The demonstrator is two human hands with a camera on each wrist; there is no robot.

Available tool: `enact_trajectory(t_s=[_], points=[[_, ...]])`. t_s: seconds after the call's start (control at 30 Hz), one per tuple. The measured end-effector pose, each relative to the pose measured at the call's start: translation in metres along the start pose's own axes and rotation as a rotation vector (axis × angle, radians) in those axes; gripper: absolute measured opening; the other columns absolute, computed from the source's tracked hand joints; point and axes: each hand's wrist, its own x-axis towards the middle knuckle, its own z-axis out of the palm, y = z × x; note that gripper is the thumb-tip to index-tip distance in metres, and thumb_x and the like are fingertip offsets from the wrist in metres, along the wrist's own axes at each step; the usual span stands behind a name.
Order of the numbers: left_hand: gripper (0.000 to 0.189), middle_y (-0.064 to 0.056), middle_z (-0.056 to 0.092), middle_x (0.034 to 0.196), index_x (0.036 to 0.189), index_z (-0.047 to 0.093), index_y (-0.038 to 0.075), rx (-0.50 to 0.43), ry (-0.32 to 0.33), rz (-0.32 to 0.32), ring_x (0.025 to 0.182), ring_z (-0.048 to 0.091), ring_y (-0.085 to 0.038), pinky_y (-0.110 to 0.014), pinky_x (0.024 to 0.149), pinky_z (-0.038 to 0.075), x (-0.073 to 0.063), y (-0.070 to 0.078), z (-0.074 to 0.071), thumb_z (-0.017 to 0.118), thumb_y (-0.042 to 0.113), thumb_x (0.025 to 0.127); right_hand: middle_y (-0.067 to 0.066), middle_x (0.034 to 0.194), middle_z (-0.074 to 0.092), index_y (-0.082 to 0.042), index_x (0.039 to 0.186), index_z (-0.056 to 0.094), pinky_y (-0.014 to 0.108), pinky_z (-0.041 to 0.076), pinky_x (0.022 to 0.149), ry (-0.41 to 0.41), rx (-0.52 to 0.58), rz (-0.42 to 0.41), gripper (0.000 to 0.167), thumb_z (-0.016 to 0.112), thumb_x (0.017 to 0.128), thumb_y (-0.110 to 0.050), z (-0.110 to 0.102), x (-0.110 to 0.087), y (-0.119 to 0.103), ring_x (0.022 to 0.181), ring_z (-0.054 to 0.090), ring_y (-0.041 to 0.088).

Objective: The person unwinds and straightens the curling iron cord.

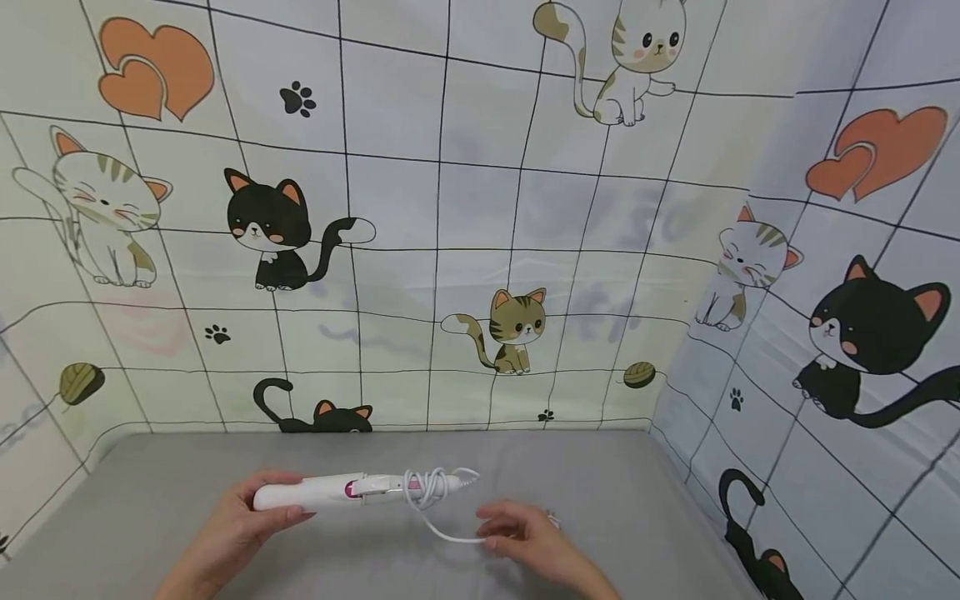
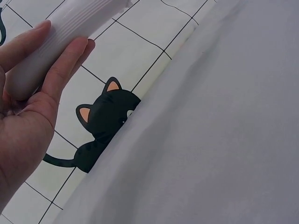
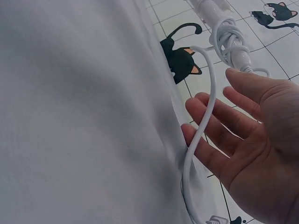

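My left hand [image 1: 238, 527] grips the thick end of a white hair iron [image 1: 311, 492], thumb on the near side and fingers behind. The iron lies nearly level above the grey surface, with pink parts near its middle. Its white cord [image 1: 426, 490] is wound in several loops round the right end. A loose length of cord [image 3: 210, 93] runs down across the fingertips of my right hand [image 3: 252, 140], whose fingers are loosely bent with the thumb apart. Part of the plug [image 3: 217, 219] shows below that hand. The left wrist view shows the ribbed handle [image 2: 70, 37] in the left palm.
A grey cloth-covered surface [image 1: 360, 558] spreads beneath both hands. Behind it and at the right stand hanging white sheets [image 1: 480, 208] with black grid lines, cartoon cats and hearts. The back sheet meets the surface just beyond the iron.
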Motion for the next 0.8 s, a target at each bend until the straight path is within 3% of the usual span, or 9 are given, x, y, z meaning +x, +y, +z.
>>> enact_trajectory(t_s=[0.23,0.6,0.8], points=[[0.042,-0.001,0.064,0.126,0.124,0.070,0.005,-0.010,-0.014,0.002,0.110,0.064,-0.020,-0.043,0.096,0.058,0.0020,-0.0031,-0.0012,0.059,-0.020,0.092,0.009,0.097,0.076,0.007,0.113,0.071,0.019,0.057,0.070,0.025,-0.059,0.041,0.025,0.071,0.097,-0.012,0.0005,-0.0007,-0.0018,0.082,0.065,0.002],[0.041,-0.001,0.062,0.125,0.122,0.071,0.006,0.008,-0.008,-0.003,0.109,0.064,-0.021,-0.044,0.095,0.058,0.0014,-0.0036,-0.0026,0.059,-0.019,0.092,0.004,0.085,0.074,0.006,0.102,0.075,0.017,0.052,0.065,0.070,-0.093,0.052,0.017,0.072,0.095,-0.008,-0.0038,-0.0045,-0.0070,0.074,0.060,0.001],[0.041,-0.001,0.063,0.126,0.122,0.071,0.006,0.008,-0.011,-0.009,0.110,0.064,-0.020,-0.044,0.095,0.058,0.0009,-0.0029,-0.0032,0.059,-0.019,0.092,0.009,0.080,0.074,0.005,0.105,0.077,0.018,0.051,0.063,0.130,-0.100,0.062,0.019,0.069,0.098,-0.012,-0.0086,-0.0070,-0.0093,0.073,0.060,0.003]])
